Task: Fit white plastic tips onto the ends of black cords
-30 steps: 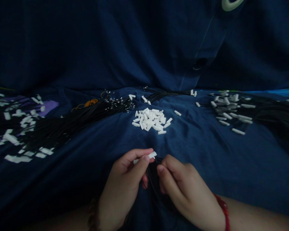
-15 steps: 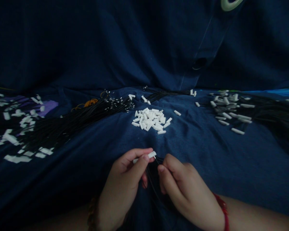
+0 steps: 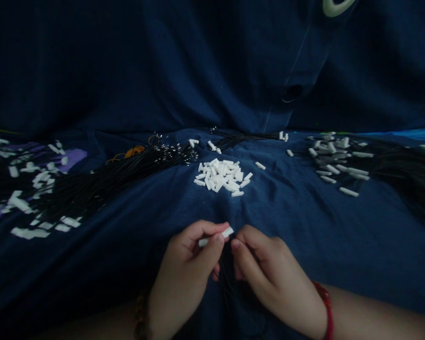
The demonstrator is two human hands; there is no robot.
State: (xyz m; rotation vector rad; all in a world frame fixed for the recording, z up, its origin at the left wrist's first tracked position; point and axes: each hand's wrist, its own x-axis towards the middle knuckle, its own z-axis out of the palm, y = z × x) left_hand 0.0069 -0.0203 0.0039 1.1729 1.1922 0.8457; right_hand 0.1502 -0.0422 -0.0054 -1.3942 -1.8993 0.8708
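Note:
Pinched between the thumb and fingers of my left hand (image 3: 189,264) is a white plastic connector housing (image 3: 227,232), its row of slots facing up and right. My right hand (image 3: 274,274) is closed just beside the housing's right end, thumb against forefinger, on a thin black wire (image 3: 231,237). Whether the wire's tip sits inside the housing is too small to tell. More black wires (image 3: 226,278) hang down between my hands. Beyond them lies a heap of loose white connector housings (image 3: 219,175) on the dark blue cloth (image 3: 156,208).
On the left, a bundle of black wires (image 3: 102,182) has shiny tips and white connectors (image 3: 19,203), near a purple piece (image 3: 72,158). Another wire bundle with white connectors (image 3: 354,172) lies at right. A smaller bundle (image 3: 241,138) lies behind the heap. An orange item (image 3: 133,151) is at back left.
My left hand has shifted slightly right and tilted the housing further. The white wire tip seen earlier at its end is no longer visible. My right fingers are now closer to the housing.

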